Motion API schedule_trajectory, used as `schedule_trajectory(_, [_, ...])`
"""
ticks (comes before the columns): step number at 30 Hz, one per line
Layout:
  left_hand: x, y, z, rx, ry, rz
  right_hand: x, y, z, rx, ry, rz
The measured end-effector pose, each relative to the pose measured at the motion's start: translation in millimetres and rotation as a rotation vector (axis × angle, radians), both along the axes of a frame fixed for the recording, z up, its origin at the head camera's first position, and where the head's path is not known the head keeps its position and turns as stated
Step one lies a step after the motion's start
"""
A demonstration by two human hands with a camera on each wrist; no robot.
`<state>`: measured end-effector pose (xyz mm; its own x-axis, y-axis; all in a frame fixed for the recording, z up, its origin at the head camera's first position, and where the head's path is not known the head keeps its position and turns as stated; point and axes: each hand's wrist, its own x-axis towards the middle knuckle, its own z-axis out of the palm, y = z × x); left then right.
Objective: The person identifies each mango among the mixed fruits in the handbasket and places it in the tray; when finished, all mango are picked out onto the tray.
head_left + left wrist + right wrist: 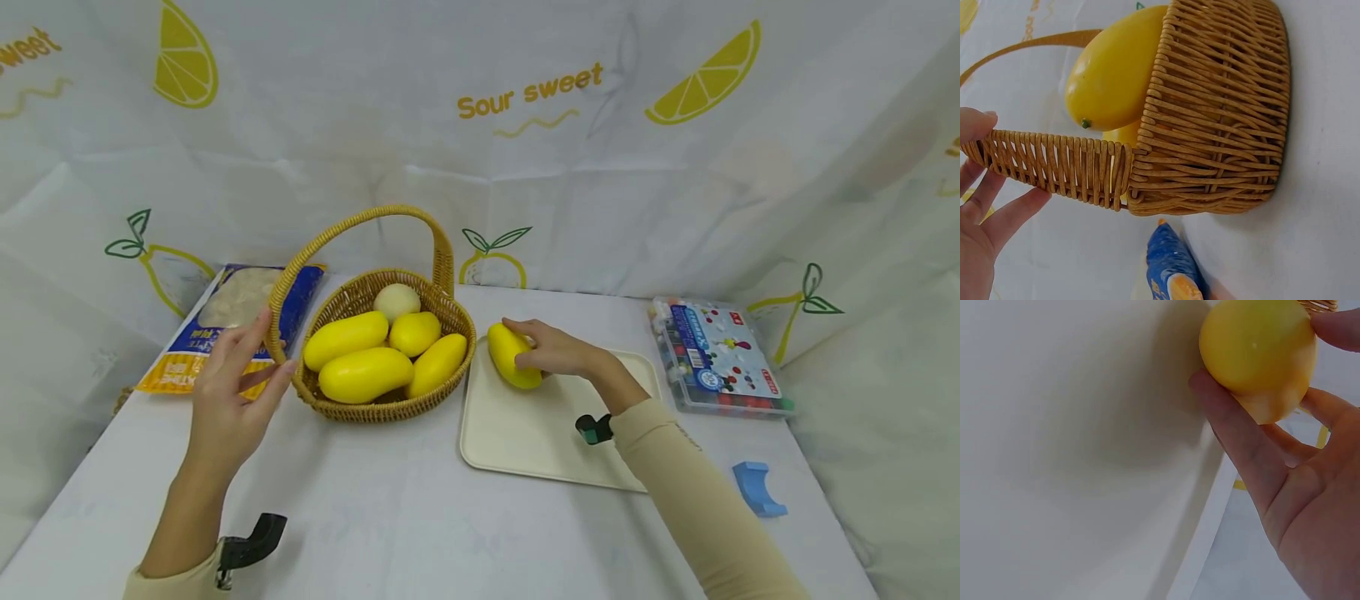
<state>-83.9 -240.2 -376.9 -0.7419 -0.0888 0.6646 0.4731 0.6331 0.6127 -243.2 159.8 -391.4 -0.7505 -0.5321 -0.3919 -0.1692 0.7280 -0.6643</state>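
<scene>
My left hand (pixel 236 387) holds the handle (pixel 1054 164) of a wicker basket (pixel 386 410) on its left side, thumb on one face and fingers on the other. Inside the basket lie several yellow mangoes (pixel 366 375) and a pale round fruit (pixel 397 300). To the right, my right hand (pixel 558 348) grips another yellow mango (pixel 512 358) between thumb and fingers. That mango is over the left back corner of a cream tray (pixel 555 442). In the right wrist view the mango (pixel 1257 353) casts a shadow on the tray.
A blue and orange bag (pixel 187 354) lies behind the left hand, partly under the basket's handle in view. At the back right sits a clear plastic case (pixel 720 358) of coloured pieces. A blue curved block (pixel 759 489) lies near the table's right edge. A printed curtain (pixel 360 100) hangs behind.
</scene>
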Motion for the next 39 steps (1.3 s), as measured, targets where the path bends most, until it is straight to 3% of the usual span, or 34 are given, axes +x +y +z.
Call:
schedule_trajectory(16, [0.5, 1.5, -0.5, 0.005, -0.004, 0.002, 1.5, -3, -7.2, -0.064, -0.064, -0.030])
schedule_trajectory(29, [-1.3, 0.2, -1.8, 0.001, 0.003, -0.005, 1.7, -5, -12.6, -0.151, -0.019, -0.009])
schedule_trajectory(39, [-1.8, 0.3, -0.8, -0.007, 0.022, -0.010, 1.0, -8, -13.2, -0.129, -0.011, -0.016])
